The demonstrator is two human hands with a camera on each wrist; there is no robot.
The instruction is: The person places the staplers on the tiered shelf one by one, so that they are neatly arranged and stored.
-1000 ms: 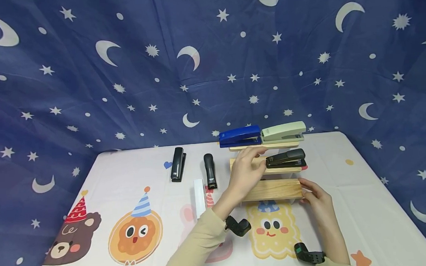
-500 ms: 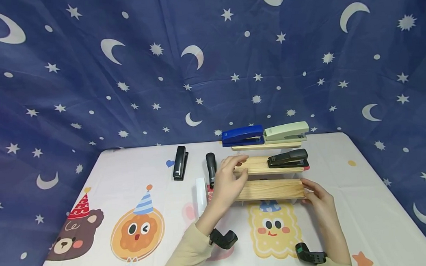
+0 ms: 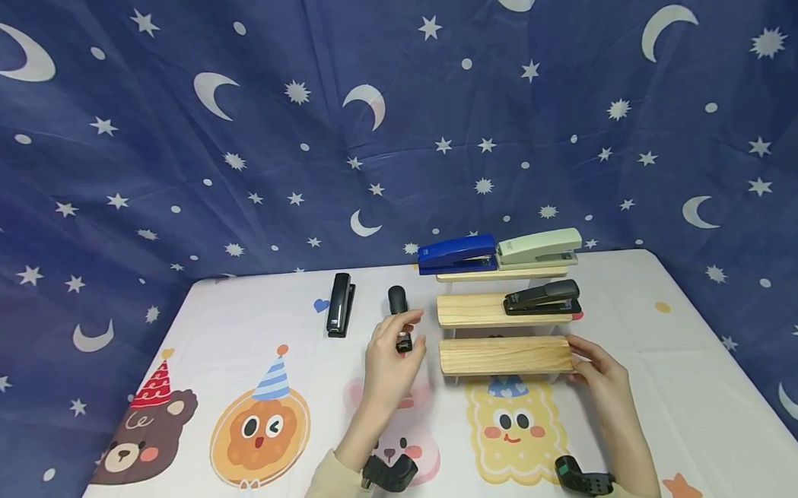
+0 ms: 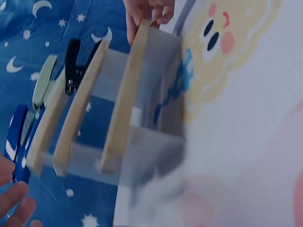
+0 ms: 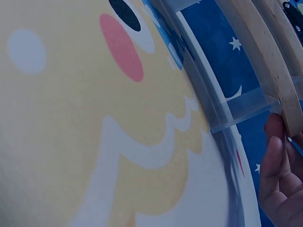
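Note:
My left hand (image 3: pixel 388 364) is over the table left of a three-step wooden stand (image 3: pixel 504 355), fingers parted and holding nothing visible. It overlaps the lower part of a slim black stapler (image 3: pixel 398 301) in the head view. My right hand (image 3: pixel 604 377) pinches the right end of the stand's lowest board, and the right wrist view shows its fingers (image 5: pixel 272 163) at the board's end. On the top step, a blue stapler (image 3: pixel 456 255) and a pale green stapler (image 3: pixel 539 248) sit end to end. A black stapler (image 3: pixel 542 298) rests on the middle step's right half.
Another black stapler (image 3: pixel 340 306) stands on the table farther left. The white tablecloth (image 3: pixel 688 384) carries printed cartoon figures, and a dark blue curtain (image 3: pixel 255 136) with moons and stars hangs behind the table.
My left hand has moved left and down, away from the middle step to beside the slim black stapler. A white stapler visible earlier is now hidden behind it. The right hand stays put.

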